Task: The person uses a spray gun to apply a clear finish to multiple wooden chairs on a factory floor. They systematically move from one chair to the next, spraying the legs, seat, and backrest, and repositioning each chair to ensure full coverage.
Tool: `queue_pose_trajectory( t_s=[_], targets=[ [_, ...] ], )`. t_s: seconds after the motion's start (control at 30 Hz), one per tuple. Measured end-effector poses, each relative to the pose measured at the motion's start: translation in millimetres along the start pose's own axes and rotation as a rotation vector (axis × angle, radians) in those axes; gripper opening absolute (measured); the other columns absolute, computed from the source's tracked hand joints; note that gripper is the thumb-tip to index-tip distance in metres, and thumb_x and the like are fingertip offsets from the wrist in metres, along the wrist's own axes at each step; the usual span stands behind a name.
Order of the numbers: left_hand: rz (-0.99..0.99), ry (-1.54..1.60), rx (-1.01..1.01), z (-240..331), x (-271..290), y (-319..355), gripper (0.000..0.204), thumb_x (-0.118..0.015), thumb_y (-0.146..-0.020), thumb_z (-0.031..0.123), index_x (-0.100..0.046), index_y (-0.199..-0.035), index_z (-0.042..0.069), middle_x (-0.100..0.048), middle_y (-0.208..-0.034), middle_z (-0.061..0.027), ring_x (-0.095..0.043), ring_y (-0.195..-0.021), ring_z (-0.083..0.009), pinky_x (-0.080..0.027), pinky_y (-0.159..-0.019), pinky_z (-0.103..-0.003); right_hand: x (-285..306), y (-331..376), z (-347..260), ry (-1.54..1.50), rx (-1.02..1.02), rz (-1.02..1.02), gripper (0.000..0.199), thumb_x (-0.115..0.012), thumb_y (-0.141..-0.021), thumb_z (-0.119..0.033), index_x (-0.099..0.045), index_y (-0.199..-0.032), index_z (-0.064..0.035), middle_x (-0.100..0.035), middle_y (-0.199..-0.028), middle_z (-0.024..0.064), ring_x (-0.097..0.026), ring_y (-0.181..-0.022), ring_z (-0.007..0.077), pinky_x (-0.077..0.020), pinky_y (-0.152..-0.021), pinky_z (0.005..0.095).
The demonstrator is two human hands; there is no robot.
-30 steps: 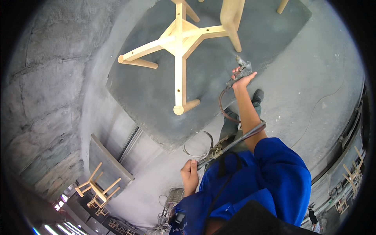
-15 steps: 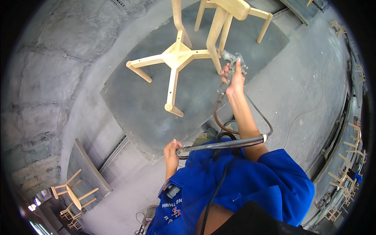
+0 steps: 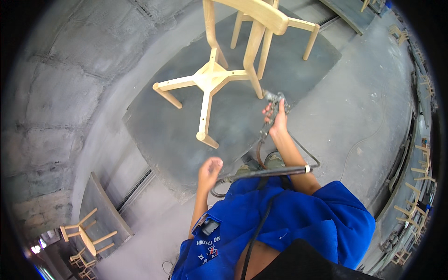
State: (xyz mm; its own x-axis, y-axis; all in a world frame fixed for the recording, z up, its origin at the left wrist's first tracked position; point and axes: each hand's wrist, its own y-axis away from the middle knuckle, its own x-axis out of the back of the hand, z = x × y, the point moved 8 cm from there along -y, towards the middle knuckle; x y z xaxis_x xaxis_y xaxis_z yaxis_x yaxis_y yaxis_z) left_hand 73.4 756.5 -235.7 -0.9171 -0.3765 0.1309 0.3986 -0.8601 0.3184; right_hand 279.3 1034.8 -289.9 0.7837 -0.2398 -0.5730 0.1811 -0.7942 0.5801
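Head view looks down on a person in a blue work shirt (image 3: 298, 219) standing on a grey concrete floor (image 3: 368, 107). Their right hand (image 3: 277, 122) is closed tight around a metal spray gun (image 3: 274, 103), which is held out in front, just beside the leg of a pale wooden chair (image 3: 254, 28) that stands on a dark round mat (image 3: 233, 116). The spray gun looks hard and stiff, probably a bit heavy for its size, and likely smooth, so the handle is the best place to hold it, as the hand does now. A dark hose (image 3: 268, 171) runs from the gun down past the arm and across the body; it looks bendy and could pull on the gun. The left hand (image 3: 210, 170) hangs low near the hose with its fingers curled loosely, and it seems to hold nothing, though I cannot tell if it touches the hose. A wooden chair base (image 3: 205, 91) with spread legs lies tipped on the mat near the standing chair. It looks stiff and fairly light. As for labels, the blue shirt has a patch of pale and red writing (image 3: 207, 247) low on its front. More wooden chairs (image 3: 86, 235) stand far off at the lower left, and others line the right edge (image 3: 417, 186). No boxes or signs show.
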Motion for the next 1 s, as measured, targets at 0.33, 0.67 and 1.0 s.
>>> queue_pose_trajectory(
  t_s=[0.33, 0.67, 1.0],
  targets=[
    [0.01, -0.224, 0.325, -77.6, 68.6, -222.7, 0.059, -0.082, -0.076, 0.03, -0.065, -0.119, -0.007, -0.072, -0.1, -0.0147, -0.067, -0.092, -0.0237, -0.05, -0.087, -0.038, 87.4, 79.3, -66.7, 0.479, 0.032, -0.001, 0.05, -0.05, -0.101, -0.059, -0.063, -0.102, -0.0116, -0.07, -0.088, 0.0035, -0.069, -0.086, 0.0156, -0.0442, -0.059, 0.0289],
    [0.356, 0.171, 0.264, -141.5, -15.1, -96.2, 0.029, -0.086, -0.074, 0.016, -0.069, -0.091, 0.0, -0.063, -0.078, -0.0014, -0.055, -0.064, -0.0101, -0.045, -0.058, -0.029, 108.2, 50.5, -94.5, 0.505, -0.016, -0.076, 0.071, -0.036, -0.096, -0.077, -0.061, -0.115, -0.0136, -0.065, -0.085, 0.0005, -0.064, -0.078, 0.0116, -0.0385, -0.052, 0.0248],
    [0.664, 0.605, 0.337, -128.1, -141.5, -85.3, 0.032, -0.081, -0.082, 0.021, -0.065, -0.098, -0.001, -0.06, -0.085, -0.0025, -0.055, -0.075, -0.0134, -0.046, -0.065, -0.03, 38.6, -14.0, -183.5, 0.618, 0.139, -0.214, 0.063, -0.033, -0.106, -0.06, -0.059, -0.111, -0.0038, -0.066, -0.085, 0.0079, -0.065, -0.069, 0.016, -0.039, -0.041, 0.0241]
  ],
)
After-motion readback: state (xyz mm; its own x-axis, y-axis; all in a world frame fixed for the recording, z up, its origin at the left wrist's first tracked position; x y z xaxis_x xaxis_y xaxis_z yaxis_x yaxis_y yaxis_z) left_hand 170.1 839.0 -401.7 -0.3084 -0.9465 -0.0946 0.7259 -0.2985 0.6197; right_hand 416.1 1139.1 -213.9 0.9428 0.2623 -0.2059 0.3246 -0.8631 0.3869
